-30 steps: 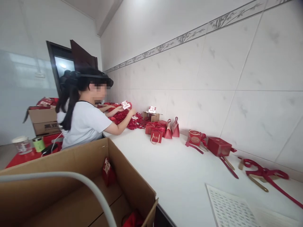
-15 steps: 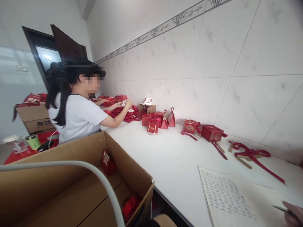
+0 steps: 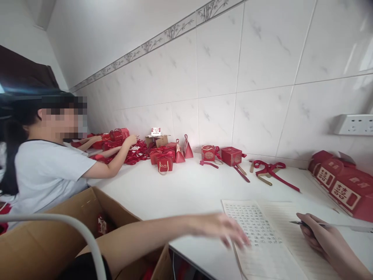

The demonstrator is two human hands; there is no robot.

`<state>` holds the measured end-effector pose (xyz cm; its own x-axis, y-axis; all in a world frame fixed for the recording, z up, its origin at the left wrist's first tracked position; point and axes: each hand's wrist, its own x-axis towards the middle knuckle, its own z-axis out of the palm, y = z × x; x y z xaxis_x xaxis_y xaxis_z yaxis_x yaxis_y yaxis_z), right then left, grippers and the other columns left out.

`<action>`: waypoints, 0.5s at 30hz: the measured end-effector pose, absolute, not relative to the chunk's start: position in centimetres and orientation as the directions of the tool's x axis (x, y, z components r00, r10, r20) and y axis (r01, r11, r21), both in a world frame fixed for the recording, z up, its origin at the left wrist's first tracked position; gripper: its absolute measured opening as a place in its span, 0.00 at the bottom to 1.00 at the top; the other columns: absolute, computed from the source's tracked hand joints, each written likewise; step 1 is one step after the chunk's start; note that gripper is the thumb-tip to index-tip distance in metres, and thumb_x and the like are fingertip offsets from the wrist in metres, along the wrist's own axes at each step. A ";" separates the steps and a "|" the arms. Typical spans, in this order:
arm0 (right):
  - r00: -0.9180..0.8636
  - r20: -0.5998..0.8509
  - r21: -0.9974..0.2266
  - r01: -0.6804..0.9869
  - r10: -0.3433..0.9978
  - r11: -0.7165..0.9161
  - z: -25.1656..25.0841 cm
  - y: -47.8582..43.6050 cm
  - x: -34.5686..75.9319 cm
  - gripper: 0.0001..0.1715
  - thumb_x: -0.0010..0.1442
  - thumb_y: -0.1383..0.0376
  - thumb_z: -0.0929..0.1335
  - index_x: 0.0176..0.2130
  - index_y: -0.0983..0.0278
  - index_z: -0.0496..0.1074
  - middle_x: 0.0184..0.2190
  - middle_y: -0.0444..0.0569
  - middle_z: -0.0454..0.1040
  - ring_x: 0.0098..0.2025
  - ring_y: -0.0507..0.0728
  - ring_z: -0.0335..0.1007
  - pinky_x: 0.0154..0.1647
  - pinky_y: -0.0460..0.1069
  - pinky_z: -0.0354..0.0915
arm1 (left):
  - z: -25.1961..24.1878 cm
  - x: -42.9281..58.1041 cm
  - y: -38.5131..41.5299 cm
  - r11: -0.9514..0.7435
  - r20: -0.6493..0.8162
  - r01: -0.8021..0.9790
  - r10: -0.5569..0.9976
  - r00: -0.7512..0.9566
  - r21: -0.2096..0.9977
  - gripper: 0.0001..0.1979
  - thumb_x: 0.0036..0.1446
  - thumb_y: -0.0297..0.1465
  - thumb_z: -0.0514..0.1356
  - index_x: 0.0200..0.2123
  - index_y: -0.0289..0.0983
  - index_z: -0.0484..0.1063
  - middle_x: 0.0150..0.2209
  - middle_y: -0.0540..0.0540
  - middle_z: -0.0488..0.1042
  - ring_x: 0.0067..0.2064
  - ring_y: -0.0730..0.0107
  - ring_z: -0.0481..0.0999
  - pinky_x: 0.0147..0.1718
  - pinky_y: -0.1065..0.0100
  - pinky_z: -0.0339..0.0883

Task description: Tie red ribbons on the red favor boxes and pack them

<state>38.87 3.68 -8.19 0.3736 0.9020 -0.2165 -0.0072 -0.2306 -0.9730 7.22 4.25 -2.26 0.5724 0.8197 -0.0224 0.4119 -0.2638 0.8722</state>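
An open notebook (image 3: 262, 249) lies on the white table, its left page filled with rows of handwriting and its right page ruled, with no writing that I can make out. My left hand (image 3: 224, 229) hovers at the left page's edge, fingers stretched out and slightly blurred, holding nothing. Over the right page, my right hand (image 3: 317, 237) grips a pen (image 3: 303, 223), its tip pointing left. My left forearm crosses in front of a large cardboard box (image 3: 131, 212), hiding part of its inside.
Red gift boxes (image 3: 231, 155) and ribbons (image 3: 271, 169) line the wall. Larger red boxes (image 3: 344, 186) stand at right below a socket panel (image 3: 354, 124). A co-worker in a white shirt (image 3: 52, 167) handles red items at left. A pale curved tube (image 3: 84, 229) crosses the lower left.
The view has turned to the right. My left arm has come into view, reaching over to the notebook. My right hand with the pen now shows more fully.
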 end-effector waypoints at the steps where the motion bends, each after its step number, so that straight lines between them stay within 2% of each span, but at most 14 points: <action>1: 0.369 -0.217 -0.972 -0.002 0.904 -0.233 -8.3 3.8 39.0 0.19 0.36 0.53 0.71 0.16 0.59 0.58 0.15 0.44 0.55 0.14 0.48 0.45 0.14 0.48 0.43 | -1.4 6.2 5.8 -0.252 0.030 0.462 0.899 0.437 0.850 0.15 0.61 0.35 0.55 0.49 0.38 0.66 0.51 0.42 0.67 0.48 0.63 0.70 0.46 0.57 0.67; 3: 0.360 -0.219 -0.971 0.009 0.907 -0.238 -8.3 4.1 39.0 0.20 0.38 0.52 0.70 0.16 0.59 0.57 0.15 0.44 0.54 0.14 0.48 0.44 0.14 0.49 0.42 | 0.4 3.6 9.0 -0.202 0.149 0.551 0.979 0.140 0.810 0.15 0.59 0.32 0.56 0.50 0.36 0.65 0.54 0.41 0.63 0.54 0.59 0.65 0.52 0.52 0.62; 4: 0.356 -0.217 -0.971 0.015 0.909 -0.238 -8.3 4.1 39.0 0.21 0.39 0.52 0.70 0.15 0.59 0.57 0.15 0.44 0.54 0.14 0.48 0.43 0.14 0.49 0.42 | 1.1 2.2 10.5 -0.156 0.210 0.589 0.977 -0.024 0.793 0.16 0.58 0.28 0.56 0.51 0.38 0.64 0.57 0.40 0.60 0.58 0.58 0.60 0.56 0.53 0.56; 6: 0.349 -0.207 -0.972 0.030 0.914 -0.231 -8.1 4.2 38.9 0.21 0.42 0.52 0.69 0.15 0.59 0.56 0.14 0.43 0.53 0.13 0.48 0.42 0.15 0.49 0.41 | 1.8 -0.7 13.3 -0.022 0.297 0.633 0.895 -0.332 0.774 0.24 0.55 0.27 0.57 0.55 0.39 0.56 0.63 0.37 0.48 0.65 0.54 0.46 0.60 0.50 0.46; 8: 0.354 -0.191 -0.973 0.053 0.916 -0.223 -7.8 4.1 38.6 0.22 0.44 0.51 0.68 0.15 0.58 0.55 0.14 0.44 0.54 0.14 0.48 0.42 0.15 0.49 0.41 | 1.4 -3.0 15.5 0.146 0.307 0.611 0.760 -0.573 0.778 0.34 0.51 0.29 0.61 0.58 0.35 0.48 0.64 0.30 0.39 0.66 0.44 0.36 0.58 0.39 0.40; 10: 0.367 -0.178 -0.972 0.081 0.913 -0.222 -7.6 4.1 38.3 0.22 0.45 0.49 0.68 0.17 0.59 0.57 0.15 0.43 0.55 0.14 0.48 0.43 0.15 0.48 0.42 | 0.3 -4.7 17.1 0.266 0.287 0.564 0.650 -0.703 0.782 0.42 0.46 0.32 0.65 0.59 0.33 0.43 0.63 0.23 0.36 0.65 0.37 0.35 0.55 0.33 0.37; 12: 0.395 -0.157 -0.967 0.126 0.905 -0.223 -7.6 4.1 38.0 0.22 0.45 0.45 0.66 0.21 0.59 0.59 0.15 0.42 0.56 0.13 0.48 0.45 0.15 0.47 0.44 | -0.9 -5.5 18.2 0.329 0.267 0.535 0.598 -0.756 0.778 0.47 0.43 0.35 0.67 0.59 0.32 0.41 0.62 0.20 0.38 0.64 0.33 0.38 0.54 0.32 0.38; 15: 0.441 -0.044 -0.930 0.311 0.896 -0.198 -7.6 4.2 37.9 0.24 0.46 0.42 0.63 0.25 0.61 0.62 0.15 0.42 0.59 0.14 0.51 0.50 0.16 0.47 0.49 | -2.0 -6.1 19.4 0.332 0.292 0.569 0.605 -0.740 0.753 0.47 0.43 0.40 0.65 0.58 0.31 0.41 0.60 0.20 0.44 0.62 0.31 0.45 0.52 0.34 0.46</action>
